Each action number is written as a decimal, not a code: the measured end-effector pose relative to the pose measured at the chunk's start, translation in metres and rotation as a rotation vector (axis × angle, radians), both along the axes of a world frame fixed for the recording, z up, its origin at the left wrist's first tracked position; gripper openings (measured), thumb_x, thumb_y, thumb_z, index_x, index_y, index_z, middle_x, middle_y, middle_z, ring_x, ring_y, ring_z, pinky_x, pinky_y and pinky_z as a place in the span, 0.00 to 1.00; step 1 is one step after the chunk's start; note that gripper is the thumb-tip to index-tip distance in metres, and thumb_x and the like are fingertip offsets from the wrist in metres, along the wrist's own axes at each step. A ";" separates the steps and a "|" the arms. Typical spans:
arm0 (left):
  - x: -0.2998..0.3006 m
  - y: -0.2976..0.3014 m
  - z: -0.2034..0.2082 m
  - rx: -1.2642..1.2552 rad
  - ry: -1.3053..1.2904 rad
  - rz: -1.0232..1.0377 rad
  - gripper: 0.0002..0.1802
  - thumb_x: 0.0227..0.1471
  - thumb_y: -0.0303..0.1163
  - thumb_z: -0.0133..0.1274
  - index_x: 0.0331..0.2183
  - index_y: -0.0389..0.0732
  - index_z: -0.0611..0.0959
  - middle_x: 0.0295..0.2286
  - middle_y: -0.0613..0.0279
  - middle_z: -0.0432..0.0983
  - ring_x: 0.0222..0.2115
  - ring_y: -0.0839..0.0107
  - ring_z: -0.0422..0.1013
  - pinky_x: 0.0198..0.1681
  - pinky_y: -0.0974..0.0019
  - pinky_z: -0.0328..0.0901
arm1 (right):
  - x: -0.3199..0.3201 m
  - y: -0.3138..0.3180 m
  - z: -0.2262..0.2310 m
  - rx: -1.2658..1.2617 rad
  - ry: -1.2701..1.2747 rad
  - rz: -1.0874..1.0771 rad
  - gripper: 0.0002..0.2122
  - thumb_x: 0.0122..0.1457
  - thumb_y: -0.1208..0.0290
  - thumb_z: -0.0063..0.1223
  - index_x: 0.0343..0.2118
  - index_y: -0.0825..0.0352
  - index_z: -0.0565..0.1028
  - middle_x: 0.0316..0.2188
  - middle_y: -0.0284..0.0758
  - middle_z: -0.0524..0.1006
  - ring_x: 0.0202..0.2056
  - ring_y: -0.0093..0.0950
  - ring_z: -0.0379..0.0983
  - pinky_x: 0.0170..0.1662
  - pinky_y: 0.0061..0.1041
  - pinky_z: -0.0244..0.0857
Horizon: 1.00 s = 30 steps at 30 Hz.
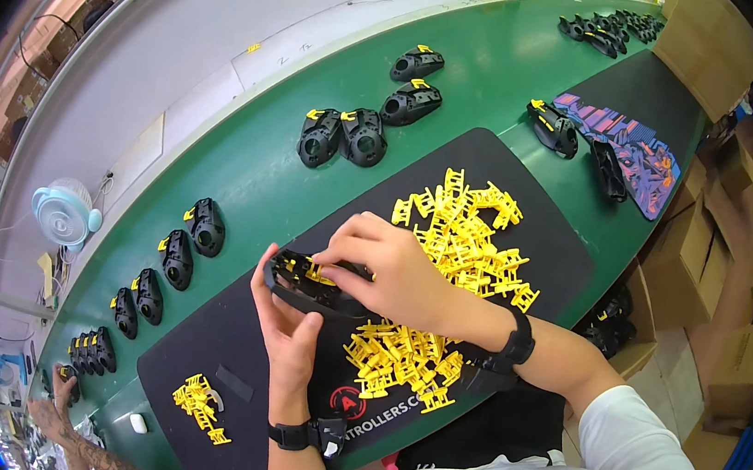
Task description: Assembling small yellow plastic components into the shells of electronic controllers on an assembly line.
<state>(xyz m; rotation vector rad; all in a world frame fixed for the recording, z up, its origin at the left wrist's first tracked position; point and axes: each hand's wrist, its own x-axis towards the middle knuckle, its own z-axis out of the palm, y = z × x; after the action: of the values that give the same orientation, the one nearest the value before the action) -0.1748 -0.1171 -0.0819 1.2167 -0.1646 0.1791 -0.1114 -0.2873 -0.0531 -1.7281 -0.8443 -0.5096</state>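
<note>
My left hand (288, 341) is wrapped round a black plastic shell (318, 302), shaped like a computer mouse cover and tilted with its hollow side up. Inside it sits a yellow plastic clip (309, 270). The fingers of my right hand (400, 270) are pinched at that clip, over the shell's opening; the fingertips partly hide it. Right beside and beneath my right hand lies a big heap of loose yellow clips (460, 235), reaching on below the forearm. A smaller pile of yellow clips (199, 403) lies to the left on the black mat (303, 227).
Several black shells with yellow clips stand along the green table (263, 166). A patterned mat (631, 157) carries two shells at the right. Cardboard boxes (689, 261) stand beyond the edge. Another person's hand (56, 398) touches a shell at far left, near a fan (65, 213).
</note>
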 end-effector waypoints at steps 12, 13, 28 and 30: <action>-0.006 -0.007 0.010 -0.234 0.256 -0.089 0.51 0.49 0.56 0.44 0.69 0.45 0.51 0.59 0.55 0.62 0.58 0.61 0.63 0.62 0.59 0.59 | 0.008 -0.008 0.000 -0.213 0.554 0.474 0.06 0.55 0.74 0.64 0.34 0.65 0.77 0.25 0.26 0.67 0.27 0.16 0.64 0.32 0.18 0.61; -0.007 -0.008 0.010 -0.238 0.257 -0.084 0.51 0.49 0.56 0.44 0.69 0.45 0.51 0.59 0.55 0.62 0.58 0.61 0.63 0.62 0.59 0.59 | 0.007 -0.006 -0.004 -0.060 0.706 0.611 0.07 0.56 0.73 0.64 0.34 0.65 0.77 0.24 0.25 0.66 0.26 0.16 0.63 0.32 0.18 0.61; -0.006 0.006 0.021 -0.619 0.575 -0.083 0.31 0.61 0.53 0.37 0.49 0.38 0.79 0.41 0.57 0.80 0.33 0.67 0.77 0.28 0.65 0.73 | -0.001 -0.010 0.014 -0.292 -0.239 0.399 0.16 0.45 0.65 0.71 0.34 0.65 0.78 0.36 0.31 0.76 0.44 0.36 0.70 0.50 0.34 0.68; -0.010 0.012 0.015 -0.657 0.598 -0.222 0.30 0.61 0.54 0.37 0.42 0.38 0.80 0.29 0.57 0.80 0.13 0.69 0.69 0.12 0.71 0.62 | -0.009 -0.006 0.009 -0.330 -0.216 0.412 0.16 0.47 0.62 0.69 0.34 0.65 0.78 0.34 0.31 0.76 0.42 0.35 0.70 0.49 0.31 0.69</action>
<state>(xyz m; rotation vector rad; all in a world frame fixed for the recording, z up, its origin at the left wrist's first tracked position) -0.1844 -0.1053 -0.0671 0.5492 0.2675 -0.3098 -0.1202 -0.2934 -0.0439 -1.7438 -1.4668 -0.2900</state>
